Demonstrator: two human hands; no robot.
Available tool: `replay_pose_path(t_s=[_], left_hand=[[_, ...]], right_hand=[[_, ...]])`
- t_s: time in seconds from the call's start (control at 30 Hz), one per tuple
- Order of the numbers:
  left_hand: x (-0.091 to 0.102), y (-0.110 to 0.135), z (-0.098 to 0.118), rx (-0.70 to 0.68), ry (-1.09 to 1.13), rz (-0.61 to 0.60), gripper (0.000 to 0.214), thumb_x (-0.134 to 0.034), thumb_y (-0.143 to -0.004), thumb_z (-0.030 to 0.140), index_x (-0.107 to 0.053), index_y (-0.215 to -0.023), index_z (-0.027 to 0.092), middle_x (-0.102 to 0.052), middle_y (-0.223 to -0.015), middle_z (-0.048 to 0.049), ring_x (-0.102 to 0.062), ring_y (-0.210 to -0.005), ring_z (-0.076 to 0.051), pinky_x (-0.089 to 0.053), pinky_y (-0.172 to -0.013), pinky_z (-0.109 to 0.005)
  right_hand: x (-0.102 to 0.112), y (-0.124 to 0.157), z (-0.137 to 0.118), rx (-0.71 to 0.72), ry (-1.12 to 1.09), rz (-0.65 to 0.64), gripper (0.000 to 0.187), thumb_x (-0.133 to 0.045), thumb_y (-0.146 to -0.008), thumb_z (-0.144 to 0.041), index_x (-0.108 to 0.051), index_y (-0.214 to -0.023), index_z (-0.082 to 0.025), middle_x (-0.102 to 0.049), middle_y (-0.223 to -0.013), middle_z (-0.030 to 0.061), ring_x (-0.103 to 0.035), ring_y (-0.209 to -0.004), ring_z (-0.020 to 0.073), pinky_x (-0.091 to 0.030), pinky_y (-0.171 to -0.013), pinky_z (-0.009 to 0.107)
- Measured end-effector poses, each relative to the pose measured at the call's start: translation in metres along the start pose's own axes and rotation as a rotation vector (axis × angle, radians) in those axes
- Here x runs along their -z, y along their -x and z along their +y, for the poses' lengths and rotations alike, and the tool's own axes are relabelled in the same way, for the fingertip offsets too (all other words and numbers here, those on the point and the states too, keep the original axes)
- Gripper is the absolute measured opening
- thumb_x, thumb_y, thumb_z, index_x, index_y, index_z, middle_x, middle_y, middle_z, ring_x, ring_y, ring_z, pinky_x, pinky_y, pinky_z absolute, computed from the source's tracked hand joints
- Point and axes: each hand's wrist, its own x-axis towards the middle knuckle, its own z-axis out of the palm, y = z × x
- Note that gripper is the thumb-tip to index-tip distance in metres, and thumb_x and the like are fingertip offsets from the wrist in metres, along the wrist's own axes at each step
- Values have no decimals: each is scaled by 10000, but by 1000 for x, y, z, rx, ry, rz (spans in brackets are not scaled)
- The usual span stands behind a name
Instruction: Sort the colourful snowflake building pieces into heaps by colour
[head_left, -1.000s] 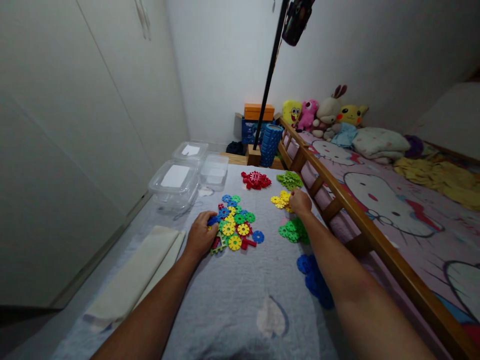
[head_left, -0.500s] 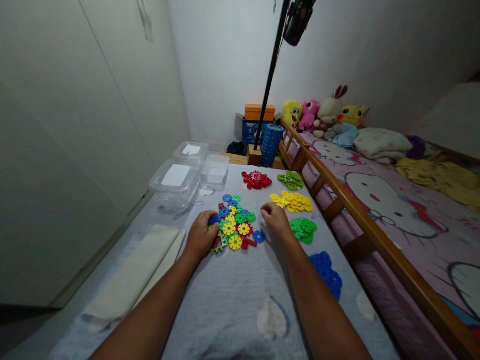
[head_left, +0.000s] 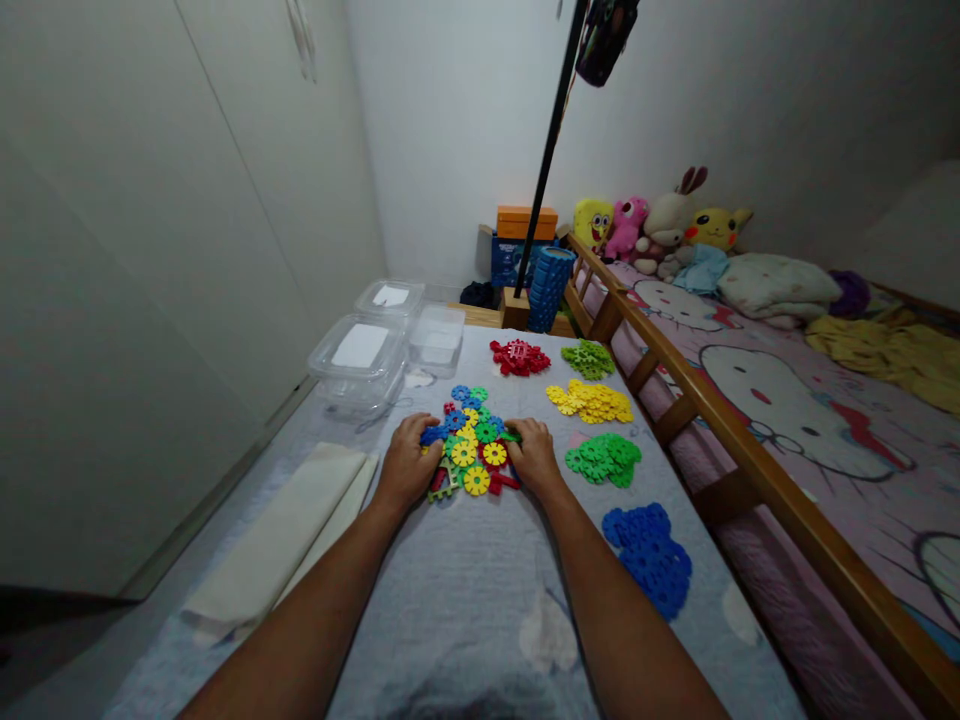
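A mixed heap of toothed plastic building discs (head_left: 465,453) in blue, green, yellow and red lies between my hands, with a few red and light-green pieces of other shapes. At the heap's left edge, my left hand (head_left: 407,462) is closed, with blue discs (head_left: 433,435) between its thumb and fingers. On the opposite edge, my right hand (head_left: 534,457) has its thumb and fingers around a green disc (head_left: 511,437). Sorted piles lie to the right: red pieces (head_left: 519,358), light-green pieces (head_left: 588,360), yellow discs (head_left: 592,401), green discs (head_left: 606,460) and blue discs (head_left: 649,560).
Clear plastic boxes (head_left: 358,362) stand at the table's back left. A folded cream cloth (head_left: 281,540) lies along the left side. The bed's wooden rail (head_left: 697,400) borders the table on the right. Behind the table is a black pole (head_left: 551,150) with a blue foam roller (head_left: 551,288) beside it.
My right hand has moved from beside the yellow pile back to the mixed heap's right edge, and a green disc is now at its fingers. My left hand stays at the heap. The view has shifted slightly.
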Motion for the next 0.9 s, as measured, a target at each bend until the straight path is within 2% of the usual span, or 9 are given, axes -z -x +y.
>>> replay_pose_path(t_s=[0.17,0.27,0.53,0.7,0.8,0.9], left_hand=[[-1,0,-2,8,-7,-5,319,-530,-781,274,-645,-1067,189,-630,-1211,-108,-578,-1195,-271,-433,-1096,-454],[-1,1,-1,10,-11,0,310,-534,-781,270,-648,-1060,199,-627,-1211,-101,-576,-1198,-271,-433,-1097,-456],[-3,0,-1,26,-24,-10,328,-526,-781,274,-650,-1072,187,-614,-1230,-115,-561,-1210,-281,-413,-1113,-475],[-2,0,0,11,-23,-15,315,-524,-781,279,-644,-1060,194,-623,-1218,-110,-559,-1206,-281,-414,-1107,-476],[-3,-1,-2,9,-21,-11,311,-520,-784,282,-641,-1058,197,-618,-1218,-111,-558,-1205,-283,-411,-1110,-477],[-4,-1,-4,7,-22,-2,306,-520,-781,280,-642,-1050,202,-613,-1221,-109,-555,-1213,-283,-407,-1116,-475]], right_hand=[[-2,2,3,-5,-101,85,113,-541,-810,-157,-631,-854,-209,-670,-861,41,-543,-878,217,-399,-817,322],[-2,1,4,-11,-145,120,85,-531,-813,-184,-603,-780,-212,-643,-802,36,-538,-846,213,-400,-798,324],[3,1,3,23,-210,233,159,-483,-831,-218,-639,-800,-200,-626,-853,70,-565,-895,223,-429,-852,354],[6,2,-2,8,-233,230,170,-471,-837,-230,-637,-857,-201,-644,-852,62,-575,-856,211,-444,-831,341],[17,-1,-6,7,-221,242,175,-473,-832,-232,-632,-894,-196,-651,-868,65,-581,-864,214,-448,-831,340],[43,-5,-4,-7,-227,277,166,-484,-825,-248,-632,-881,-199,-672,-895,70,-596,-879,213,-453,-844,336]])
